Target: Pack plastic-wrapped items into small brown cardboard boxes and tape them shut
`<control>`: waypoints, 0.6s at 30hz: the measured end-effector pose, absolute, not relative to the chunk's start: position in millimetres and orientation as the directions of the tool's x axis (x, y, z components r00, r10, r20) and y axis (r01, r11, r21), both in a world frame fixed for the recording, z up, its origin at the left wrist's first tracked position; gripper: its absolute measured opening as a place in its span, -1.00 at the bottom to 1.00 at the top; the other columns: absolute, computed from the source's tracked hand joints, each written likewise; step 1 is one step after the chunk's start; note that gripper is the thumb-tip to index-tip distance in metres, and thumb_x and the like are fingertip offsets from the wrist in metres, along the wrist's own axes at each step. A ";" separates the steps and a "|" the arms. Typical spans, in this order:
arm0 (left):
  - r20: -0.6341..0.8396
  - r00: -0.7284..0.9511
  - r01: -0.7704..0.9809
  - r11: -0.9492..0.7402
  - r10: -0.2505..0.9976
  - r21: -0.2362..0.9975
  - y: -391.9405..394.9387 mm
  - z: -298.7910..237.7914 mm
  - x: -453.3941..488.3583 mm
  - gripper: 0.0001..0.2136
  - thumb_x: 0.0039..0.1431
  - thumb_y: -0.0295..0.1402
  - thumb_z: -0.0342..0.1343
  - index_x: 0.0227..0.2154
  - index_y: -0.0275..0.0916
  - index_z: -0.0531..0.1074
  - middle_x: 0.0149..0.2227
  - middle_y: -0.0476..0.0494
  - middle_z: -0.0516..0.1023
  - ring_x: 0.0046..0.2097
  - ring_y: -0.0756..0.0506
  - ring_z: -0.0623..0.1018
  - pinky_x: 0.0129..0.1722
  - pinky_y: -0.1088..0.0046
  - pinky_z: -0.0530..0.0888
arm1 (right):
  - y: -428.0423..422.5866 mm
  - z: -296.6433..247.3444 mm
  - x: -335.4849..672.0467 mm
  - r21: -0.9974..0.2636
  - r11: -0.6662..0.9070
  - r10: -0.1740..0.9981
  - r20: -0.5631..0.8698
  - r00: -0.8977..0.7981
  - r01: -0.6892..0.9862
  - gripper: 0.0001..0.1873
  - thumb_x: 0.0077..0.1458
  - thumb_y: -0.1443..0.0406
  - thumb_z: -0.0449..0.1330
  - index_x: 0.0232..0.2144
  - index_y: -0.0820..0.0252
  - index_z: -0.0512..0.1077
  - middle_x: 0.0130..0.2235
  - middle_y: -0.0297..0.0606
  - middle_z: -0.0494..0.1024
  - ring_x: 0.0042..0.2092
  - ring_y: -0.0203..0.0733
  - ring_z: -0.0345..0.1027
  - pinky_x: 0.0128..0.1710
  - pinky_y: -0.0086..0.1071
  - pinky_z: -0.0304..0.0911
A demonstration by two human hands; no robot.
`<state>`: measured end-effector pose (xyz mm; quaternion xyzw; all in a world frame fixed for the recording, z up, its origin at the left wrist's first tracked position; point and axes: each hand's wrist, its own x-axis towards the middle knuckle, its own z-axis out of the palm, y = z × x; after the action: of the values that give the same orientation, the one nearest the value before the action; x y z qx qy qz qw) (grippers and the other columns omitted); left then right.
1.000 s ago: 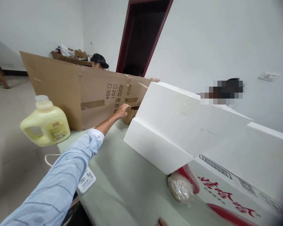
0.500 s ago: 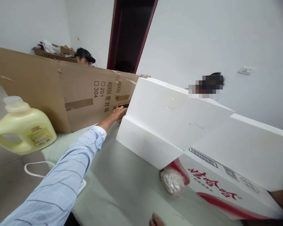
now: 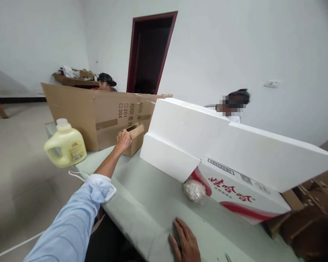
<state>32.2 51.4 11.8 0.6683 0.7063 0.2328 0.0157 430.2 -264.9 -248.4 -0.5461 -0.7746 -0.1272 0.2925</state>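
Note:
My left hand [image 3: 124, 139] is closed on the near edge of a small open cardboard box [image 3: 134, 142], which sits between a large brown carton and a white one. My right hand [image 3: 186, 241] lies flat on the pale green tabletop [image 3: 153, 207], its fingers apart and nothing in it. Ahead of that hand, a crumpled clear plastic bundle [image 3: 194, 190] rests against the white carton [image 3: 235, 187] with red lettering. The white carton's flaps stand raised. Inside the small box I cannot see what there is.
A yellow jug [image 3: 71, 145] stands at the table's left edge, before the large brown carton [image 3: 109, 112]. A white device [image 3: 110, 192] with a cord lies near my left sleeve. Two people are beyond the cartons. Brown cartons [image 3: 311, 222] stand at the right.
My left hand has drawn back toward me with the small cardboard box, which now shows beside the white carton. More of my right hand is in view. The camera view has shifted.

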 end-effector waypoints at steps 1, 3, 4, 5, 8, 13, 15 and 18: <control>0.282 -0.125 0.939 0.021 0.951 0.344 29.9 13.2 28.6 -0.68 0.45 -0.21 0.26 0.14 -0.24 0.52 0.21 -0.26 0.55 0.17 -0.26 0.60 0.15 0.00 0.59 | -264.2 -248.3 427.9 -0.142 0.369 0.768 0.603 -0.215 0.919 -0.48 0.46 -0.03 0.12 0.28 0.04 0.49 0.22 -0.05 0.63 0.16 0.13 0.60 0.11 -0.02 0.58; 0.267 -0.145 0.942 0.051 0.953 0.331 -14.8 13.7 24.1 -0.72 0.46 -0.22 0.24 0.10 -0.25 0.54 0.18 -0.25 0.57 0.14 -0.25 0.60 0.14 0.03 0.58 | -262.7 -247.3 423.3 -0.183 0.365 0.774 0.605 -0.188 0.913 -0.49 0.46 -0.06 0.10 0.23 0.05 0.52 0.20 -0.03 0.64 0.17 0.15 0.59 0.13 0.03 0.57; 0.259 -0.148 0.944 0.058 0.955 0.325 -37.6 12.7 23.7 -0.76 0.48 -0.24 0.21 0.06 -0.25 0.56 0.15 -0.25 0.58 0.12 -0.24 0.61 0.12 0.06 0.58 | -262.0 -245.8 421.2 -0.206 0.365 0.781 0.599 -0.178 0.908 -0.49 0.46 -0.07 0.09 0.20 0.06 0.53 0.19 -0.02 0.64 0.17 0.16 0.59 0.13 0.05 0.57; 0.251 -0.145 0.946 0.060 0.957 0.318 -60.2 11.0 24.8 -0.79 0.50 -0.28 0.16 0.02 -0.25 0.58 0.12 -0.25 0.59 0.10 -0.25 0.62 0.08 0.11 0.57 | -261.8 -243.4 419.0 -0.233 0.360 0.792 0.589 -0.164 0.903 -0.48 0.46 -0.08 0.08 0.18 0.07 0.54 0.18 -0.01 0.65 0.16 0.16 0.59 0.13 0.06 0.57; 0.237 -0.078 0.954 0.003 0.968 0.298 -124.1 3.5 38.2 -0.74 0.50 -0.36 0.03 -0.05 -0.18 0.64 0.08 -0.28 0.61 0.06 -0.29 0.65 -0.05 0.23 0.52 | -265.2 -229.6 409.3 -0.353 0.312 0.837 0.541 -0.080 0.882 -0.46 0.46 -0.09 0.07 0.19 0.08 0.52 0.18 -0.01 0.63 0.17 0.15 0.58 0.16 0.06 0.56; 0.182 0.178 0.930 -0.226 0.967 0.289 -204.3 -1.5 84.6 -0.70 0.47 -0.45 -0.02 -0.06 -0.12 0.64 0.00 -0.22 0.64 -0.04 -0.24 0.68 -0.17 0.30 0.46 | -286.6 -192.5 370.2 -0.520 0.302 0.857 0.515 0.012 0.799 -0.40 0.43 -0.03 0.14 0.37 0.07 0.35 0.30 0.01 0.52 0.32 0.15 0.46 0.30 0.09 0.46; 0.153 0.273 0.902 -0.308 0.950 0.303 -227.0 2.2 107.4 -0.71 0.45 -0.46 -0.01 -0.06 -0.13 0.64 -0.04 -0.24 0.66 -0.08 -0.24 0.68 -0.18 0.29 0.46 | -296.8 -178.4 346.9 -0.553 0.325 0.839 0.544 0.037 0.767 -0.27 0.38 -0.01 0.22 0.45 0.09 0.21 0.37 0.05 0.45 0.37 0.20 0.38 0.33 0.15 0.40; 0.115 0.400 0.844 -0.414 0.909 0.342 -255.2 9.6 144.3 -0.73 0.44 -0.46 0.02 -0.10 -0.15 0.64 -0.11 -0.26 0.70 -0.13 -0.26 0.70 -0.21 0.28 0.47 | -307.0 -165.3 312.0 -0.601 0.311 0.811 0.572 0.124 0.736 0.00 0.28 0.01 0.34 0.54 0.12 -0.03 0.46 0.14 0.29 0.44 0.30 0.25 0.36 0.26 0.32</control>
<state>144.3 -255.2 9.6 0.8287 0.5288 0.1427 0.1151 312.0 -307.0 -165.3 -0.5855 -0.6607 0.0399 0.4681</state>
